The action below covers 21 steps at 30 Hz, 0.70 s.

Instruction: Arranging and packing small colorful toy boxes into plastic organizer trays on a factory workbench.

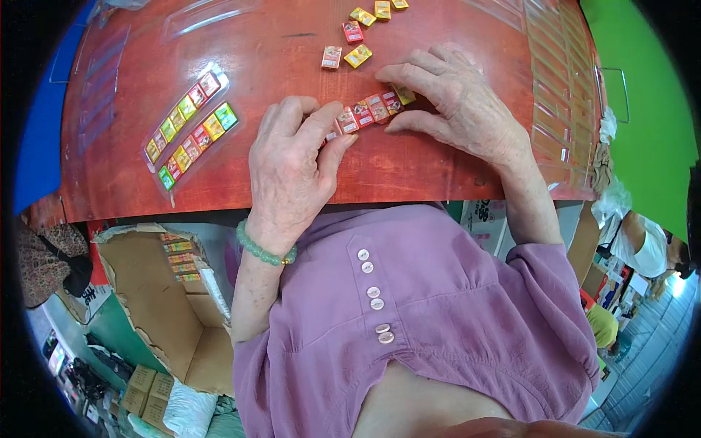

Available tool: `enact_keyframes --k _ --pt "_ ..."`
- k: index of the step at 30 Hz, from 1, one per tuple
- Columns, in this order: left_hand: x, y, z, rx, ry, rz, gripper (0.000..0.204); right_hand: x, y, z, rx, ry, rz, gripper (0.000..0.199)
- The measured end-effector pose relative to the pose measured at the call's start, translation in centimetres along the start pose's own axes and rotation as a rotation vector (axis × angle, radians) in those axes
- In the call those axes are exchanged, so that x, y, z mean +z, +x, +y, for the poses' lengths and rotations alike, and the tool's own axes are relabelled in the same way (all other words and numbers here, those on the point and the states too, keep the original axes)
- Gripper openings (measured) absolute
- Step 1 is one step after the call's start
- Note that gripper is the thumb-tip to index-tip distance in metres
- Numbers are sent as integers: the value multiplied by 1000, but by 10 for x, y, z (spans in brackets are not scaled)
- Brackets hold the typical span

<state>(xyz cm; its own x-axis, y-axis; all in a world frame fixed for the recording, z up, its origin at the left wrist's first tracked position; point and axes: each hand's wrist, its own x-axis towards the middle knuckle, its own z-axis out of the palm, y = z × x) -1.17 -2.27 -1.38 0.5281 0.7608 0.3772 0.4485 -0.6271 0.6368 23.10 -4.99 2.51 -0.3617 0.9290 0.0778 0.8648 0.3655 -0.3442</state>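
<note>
A short row of small colourful boxes, mostly red and pink, lies on the red-brown tabletop between my hands. My left hand, with a green bead bracelet at the wrist, closes thumb and forefinger on the row's left end and hides part of it. At the other end, my right hand has its thumb and fingers around the last boxes, where a yellow box shows. To the left, a clear plastic tray holds two lines of similar boxes.
Several loose boxes lie beyond my hands. Empty clear trays cover the table's right side, and another clear tray lies at the far left. Below the table's left edge stands an open cardboard carton with filled trays inside.
</note>
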Motion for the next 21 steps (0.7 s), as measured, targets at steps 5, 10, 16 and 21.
enact_keyframes --k 5,10,16,21 --pt "1 2 0 -2 -10 7 34 -9 -3 -2 79 38 -11 64" --pt "1 2 0 11 -6 8 35 -8 -7 2 75 28 -4 61" --pt "0 3 -3 -10 -16 -2 34 -8 -2 7 10 21 -6 47" --pt "-1 2 -1 3 12 6 32 -10 0 3 -117 -37 16 39"
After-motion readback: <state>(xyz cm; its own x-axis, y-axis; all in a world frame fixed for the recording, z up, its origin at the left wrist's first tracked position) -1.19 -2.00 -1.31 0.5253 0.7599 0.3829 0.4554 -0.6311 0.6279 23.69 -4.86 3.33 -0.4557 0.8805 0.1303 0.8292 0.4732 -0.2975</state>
